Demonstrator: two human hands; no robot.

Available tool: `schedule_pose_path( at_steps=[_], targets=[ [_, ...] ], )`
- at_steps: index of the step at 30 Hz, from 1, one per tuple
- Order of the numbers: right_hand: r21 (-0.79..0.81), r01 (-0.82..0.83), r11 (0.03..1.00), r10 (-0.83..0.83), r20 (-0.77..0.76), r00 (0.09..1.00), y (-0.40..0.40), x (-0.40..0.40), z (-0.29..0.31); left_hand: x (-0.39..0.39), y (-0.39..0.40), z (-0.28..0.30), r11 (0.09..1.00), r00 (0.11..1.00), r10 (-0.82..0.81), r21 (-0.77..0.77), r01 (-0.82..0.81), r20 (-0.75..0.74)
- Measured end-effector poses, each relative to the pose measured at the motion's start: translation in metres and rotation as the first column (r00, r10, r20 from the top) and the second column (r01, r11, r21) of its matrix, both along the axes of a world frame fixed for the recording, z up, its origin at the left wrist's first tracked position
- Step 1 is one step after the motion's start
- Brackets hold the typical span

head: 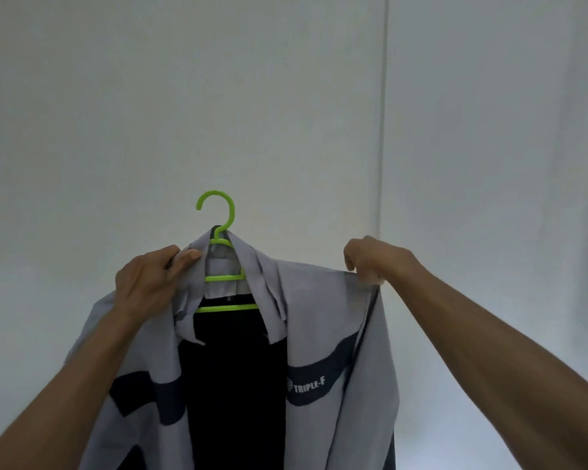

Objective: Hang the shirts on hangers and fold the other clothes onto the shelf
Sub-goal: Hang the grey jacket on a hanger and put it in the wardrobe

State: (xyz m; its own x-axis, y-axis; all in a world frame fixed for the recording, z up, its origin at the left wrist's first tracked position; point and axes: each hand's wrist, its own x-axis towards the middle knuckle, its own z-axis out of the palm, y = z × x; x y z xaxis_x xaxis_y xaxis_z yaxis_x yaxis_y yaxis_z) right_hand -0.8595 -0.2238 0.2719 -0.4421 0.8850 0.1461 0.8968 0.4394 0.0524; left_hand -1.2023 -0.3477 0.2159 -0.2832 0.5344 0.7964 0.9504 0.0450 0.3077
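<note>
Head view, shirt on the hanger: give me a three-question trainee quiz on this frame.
1. True or false: the hanger hook is already on a rail.
2. Which hand grips the shirt by its collar? A) left hand B) right hand
3. Fill in: the band across the shirt's chest is dark ____.

Key:
1. False; the green hook stands free against the bare wall.
2. A; the left hand holds the collar beside the hanger, while the right hand pinches the shoulder edge.
3. Blue.

We read "TRIPLE-F" in white letters beside a round logo on the grey shirt's dark chest band.
</note>
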Motion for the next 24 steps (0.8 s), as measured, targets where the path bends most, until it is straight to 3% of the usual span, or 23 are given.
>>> schedule_pose_path(
  at_steps=[2, 6, 10, 13, 16, 18, 20, 22, 24],
  targets=[
    [0.056, -0.026, 0.998, 0.029, -0.046, 0.999, -0.017, -0.013, 0.009, 0.003, 0.0, -0.003, 1.0, 0.999, 0.027, -0.006, -0.027, 0.038],
    [0.22, -0.187, 0.958, 0.252, -0.324, 0.912, -0.067, -0.07, -0.012, 0.019, 0.005, -0.003, 0.993, 0.994, 0.104, -0.058, -0.104, 0.011],
    [0.324, -0.167, 0.931, 0.281, -0.345, 0.896, -0.086, -0.11, -0.047, 0.04, 0.009, -0.005, 0.984, 0.99, 0.135, -0.111, -0.137, -0.028],
    [0.257, -0.175, 0.95, 0.267, -0.384, 0.884, -0.074, -0.118, -0.041, 0.043, 0.009, -0.009, 0.977, 0.984, 0.171, -0.12, -0.175, -0.045],
    [0.1, -0.187, 0.977, 0.205, -0.681, 0.704, -0.067, -0.11, -0.014, 0.036, 0.004, -0.016, 0.969, 0.975, 0.218, -0.105, -0.221, -0.039],
    [0.062, -0.284, 0.957, 0.228, -0.765, 0.602, -0.069, -0.102, -0.002, 0.035, 0.002, -0.017, 0.971, 0.975, 0.223, -0.089, -0.222, -0.008],
    [-0.058, -0.418, 0.906, 0.291, -0.632, 0.718, -0.078, -0.099, -0.003, 0.039, 0.002, -0.014, 0.973, 0.976, 0.215, -0.083, -0.213, 0.014],
    [-0.145, -0.444, 0.884, 0.329, -0.48, 0.813, -0.079, -0.098, -0.013, 0.046, 0.003, -0.01, 0.976, 0.979, 0.2, -0.091, -0.197, 0.023],
    [-0.03, -0.398, 0.917, 0.307, -0.586, 0.75, -0.072, -0.095, -0.009, 0.051, 0.003, -0.01, 0.981, 0.984, 0.175, -0.093, -0.171, 0.031]
  ],
)
